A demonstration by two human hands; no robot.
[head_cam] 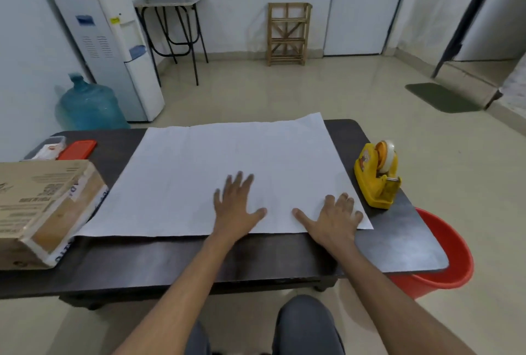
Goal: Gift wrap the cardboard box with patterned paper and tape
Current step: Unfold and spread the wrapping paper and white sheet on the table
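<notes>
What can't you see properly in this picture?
All in the head view:
- Paper: only a plain white face shows, so any pattern is out of sight.
- Cardboard box: cut off by the left edge, and its print is too blurred to read.
- Red bucket: partly hidden behind the table.
- Paper under the left hand and right hand: covered by the hands.
- Red thing at the far left: too small to identify.

A single head-worn view looks forward and down, close over the table (398, 243); the room lies beyond.
</notes>
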